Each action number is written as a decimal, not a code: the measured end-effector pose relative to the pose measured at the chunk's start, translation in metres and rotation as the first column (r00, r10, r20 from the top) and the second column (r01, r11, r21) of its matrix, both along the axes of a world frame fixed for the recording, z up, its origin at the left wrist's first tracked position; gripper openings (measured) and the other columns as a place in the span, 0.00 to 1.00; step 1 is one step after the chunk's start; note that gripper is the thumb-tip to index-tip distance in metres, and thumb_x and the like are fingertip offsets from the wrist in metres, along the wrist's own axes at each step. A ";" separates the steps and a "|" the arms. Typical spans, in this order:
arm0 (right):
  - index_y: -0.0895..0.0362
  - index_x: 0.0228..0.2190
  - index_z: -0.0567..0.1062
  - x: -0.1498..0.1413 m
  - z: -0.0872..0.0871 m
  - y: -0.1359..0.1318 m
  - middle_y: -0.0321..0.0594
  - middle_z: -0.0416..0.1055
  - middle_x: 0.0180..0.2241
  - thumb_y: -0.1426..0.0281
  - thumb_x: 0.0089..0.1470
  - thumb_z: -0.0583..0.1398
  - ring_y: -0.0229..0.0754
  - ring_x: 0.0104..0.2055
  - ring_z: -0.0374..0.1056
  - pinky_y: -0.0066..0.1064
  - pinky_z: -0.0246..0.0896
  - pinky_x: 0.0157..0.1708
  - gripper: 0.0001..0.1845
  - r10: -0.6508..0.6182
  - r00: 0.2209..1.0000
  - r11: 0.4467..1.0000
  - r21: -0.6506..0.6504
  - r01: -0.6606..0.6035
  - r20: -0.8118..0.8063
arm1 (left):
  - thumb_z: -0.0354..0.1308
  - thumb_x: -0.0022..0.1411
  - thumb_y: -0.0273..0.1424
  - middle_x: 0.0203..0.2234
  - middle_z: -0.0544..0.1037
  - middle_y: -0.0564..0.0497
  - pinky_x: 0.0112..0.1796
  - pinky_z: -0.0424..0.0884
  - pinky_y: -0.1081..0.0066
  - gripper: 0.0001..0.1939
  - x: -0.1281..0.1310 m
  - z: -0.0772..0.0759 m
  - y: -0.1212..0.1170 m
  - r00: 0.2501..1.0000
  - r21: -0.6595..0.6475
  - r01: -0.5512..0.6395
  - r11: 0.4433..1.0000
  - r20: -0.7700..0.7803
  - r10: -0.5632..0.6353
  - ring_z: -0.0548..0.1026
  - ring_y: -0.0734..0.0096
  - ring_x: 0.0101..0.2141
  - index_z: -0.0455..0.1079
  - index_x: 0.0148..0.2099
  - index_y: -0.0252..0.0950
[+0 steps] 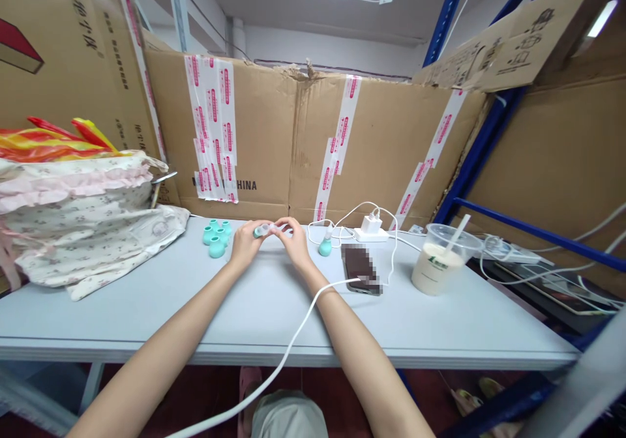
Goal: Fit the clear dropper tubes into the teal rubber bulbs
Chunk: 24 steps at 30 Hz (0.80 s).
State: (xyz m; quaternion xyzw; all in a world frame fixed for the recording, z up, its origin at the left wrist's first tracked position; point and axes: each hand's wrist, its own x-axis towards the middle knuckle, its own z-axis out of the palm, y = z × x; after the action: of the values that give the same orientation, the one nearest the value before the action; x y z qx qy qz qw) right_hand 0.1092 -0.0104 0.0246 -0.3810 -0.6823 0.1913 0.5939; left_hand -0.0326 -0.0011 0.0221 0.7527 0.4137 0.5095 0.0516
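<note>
My left hand (246,241) is closed around a small teal bulb (257,232) with a clear, whitish tip (267,228) pointing right. My right hand (292,237) pinches the end of that tip with thumb and fingertips. Both hands meet just above the table, and the fingers partly hide the piece. Left of my left hand stands a group of several small teal bulbs (216,247) with open necks. To the right of my right hand, another teal bulb (325,248) stands upright with a clear tip (328,233) on it.
On the grey table (161,307) lies a phone (360,268) with a white cable (293,343) crossing over my right forearm. A plug adapter (372,224) sits behind it. Right stands a drink cup (435,268) with a straw; left, a floral cloth bag (92,229). Cardboard (264,131) walls the back.
</note>
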 end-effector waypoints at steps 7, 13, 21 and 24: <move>0.55 0.30 0.69 0.001 -0.007 0.000 0.37 0.66 0.32 0.68 0.52 0.53 0.39 0.35 0.60 0.30 0.54 0.39 0.05 -0.116 0.982 0.993 0.023 0.114 0.148 | 0.49 0.57 0.31 0.36 0.77 0.49 0.39 0.63 0.69 0.12 -0.002 -0.007 0.003 0.995 0.041 -0.009 0.999 -0.098 0.013 0.70 0.65 0.37 0.73 0.39 0.39; 0.55 0.33 0.65 -0.004 -0.015 0.002 0.38 0.64 0.33 0.68 0.53 0.51 0.40 0.37 0.60 0.30 0.54 0.39 0.06 -0.155 0.978 0.988 0.034 0.152 0.140 | 0.49 0.57 0.30 0.34 0.77 0.49 0.38 0.63 0.68 0.12 -0.002 -0.008 0.005 0.988 0.083 -0.029 0.996 -0.147 0.041 0.70 0.65 0.36 0.73 0.39 0.39; 0.55 0.34 0.67 -0.010 -0.011 -0.011 0.39 0.66 0.36 0.68 0.54 0.52 0.40 0.38 0.60 0.31 0.52 0.42 0.06 -0.208 0.975 0.978 0.040 0.206 0.072 | 0.49 0.57 0.29 0.33 0.76 0.49 0.37 0.63 0.69 0.12 -0.003 -0.007 0.004 0.991 0.113 -0.039 0.993 -0.121 0.053 0.70 0.65 0.35 0.72 0.39 0.39; 0.55 0.31 0.68 -0.014 -0.009 -0.017 0.39 0.68 0.34 0.67 0.54 0.52 0.41 0.38 0.60 0.33 0.51 0.42 0.07 -0.254 0.966 0.967 0.023 0.253 0.047 | 0.49 0.57 0.29 0.33 0.76 0.49 0.38 0.63 0.68 0.11 -0.002 -0.008 0.004 0.990 0.127 -0.036 0.991 -0.134 0.053 0.70 0.65 0.36 0.72 0.38 0.39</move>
State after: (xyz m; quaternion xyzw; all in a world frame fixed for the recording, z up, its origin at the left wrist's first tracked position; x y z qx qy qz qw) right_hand 0.0954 -0.0269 0.0153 -0.4649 -0.6439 0.0987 0.5996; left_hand -0.0347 0.0026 0.0141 0.7783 0.4004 0.4825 -0.0353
